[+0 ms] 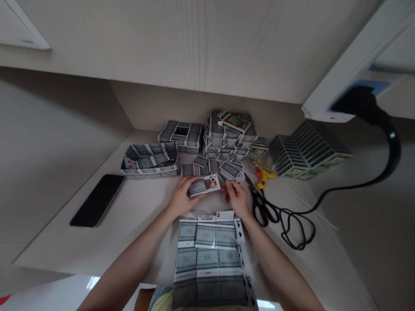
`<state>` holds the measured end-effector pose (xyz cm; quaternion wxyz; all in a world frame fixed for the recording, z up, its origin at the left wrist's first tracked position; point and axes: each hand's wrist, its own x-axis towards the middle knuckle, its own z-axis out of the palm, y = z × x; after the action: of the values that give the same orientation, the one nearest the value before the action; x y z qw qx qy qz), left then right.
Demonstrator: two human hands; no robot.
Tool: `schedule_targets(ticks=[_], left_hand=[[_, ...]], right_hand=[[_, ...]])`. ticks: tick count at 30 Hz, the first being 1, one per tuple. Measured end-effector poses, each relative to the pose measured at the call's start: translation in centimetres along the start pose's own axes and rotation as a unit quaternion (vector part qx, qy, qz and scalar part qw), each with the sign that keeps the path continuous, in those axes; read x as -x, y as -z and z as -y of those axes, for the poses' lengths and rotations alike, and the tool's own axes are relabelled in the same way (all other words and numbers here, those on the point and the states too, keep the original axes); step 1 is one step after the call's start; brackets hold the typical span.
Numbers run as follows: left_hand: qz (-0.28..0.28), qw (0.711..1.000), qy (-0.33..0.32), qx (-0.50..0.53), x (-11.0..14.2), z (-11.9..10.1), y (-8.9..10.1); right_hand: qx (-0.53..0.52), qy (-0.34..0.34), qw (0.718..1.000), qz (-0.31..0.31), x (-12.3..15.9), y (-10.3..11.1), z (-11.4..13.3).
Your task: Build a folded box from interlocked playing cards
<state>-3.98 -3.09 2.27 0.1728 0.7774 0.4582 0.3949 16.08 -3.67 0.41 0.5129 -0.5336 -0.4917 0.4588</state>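
Here, the left hand (182, 198) grips a small stack of playing cards (197, 187), a picture card (212, 183) jutting toward the right hand (236, 196), whose fingers curl just beside it; whether they pinch anything, I cannot tell. Nearer the body than both hands is a panel of cards (207, 258) in rows. Loose cards (231, 169) lie just beyond the hands, black-handled scissors (256, 194) right of the right one.

A white card (227, 214) at the card panel's (208, 258) far edge reads "A" above a black suit sign.
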Motion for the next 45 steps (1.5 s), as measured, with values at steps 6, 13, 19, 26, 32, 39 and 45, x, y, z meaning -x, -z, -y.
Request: schedule_targets(ticks=[6,13,19,26,32,39,45], left_hand=[[-0.098,0.993,0.066,0.017,0.2,1.2,-0.4],[-0.064,0.994,0.072,0.044,0.2,1.5,-0.5],[0.004,0.999,0.028,0.039,0.1,0.8,-0.2],[0.023,0.999,0.027,0.028,0.0,0.7,0.0],[0.04,0.999,0.023,0.013,0.1,0.9,0.0],[0.007,0.998,0.059,-0.01,0.0,1.6,-0.6],[0.001,0.996,0.081,-0.023,0.0,1.9,-0.9]], right_hand=[[0.186,0.128,0.973,0.037,-1.7,-0.3,-1.3],[0.336,0.207,0.913,0.104,-4.8,-1.0,-0.4],[0.468,0.163,0.861,0.117,-6.0,-2.5,0.4],[0.443,0.182,0.868,0.13,-4.7,-2.0,0.7],[0.362,0.18,0.909,0.101,-2.8,-0.9,-0.3],[0.287,0.198,0.934,0.072,-2.3,0.2,-1.3],[0.304,0.156,0.94,-0.02,-1.7,0.4,-1.4]])
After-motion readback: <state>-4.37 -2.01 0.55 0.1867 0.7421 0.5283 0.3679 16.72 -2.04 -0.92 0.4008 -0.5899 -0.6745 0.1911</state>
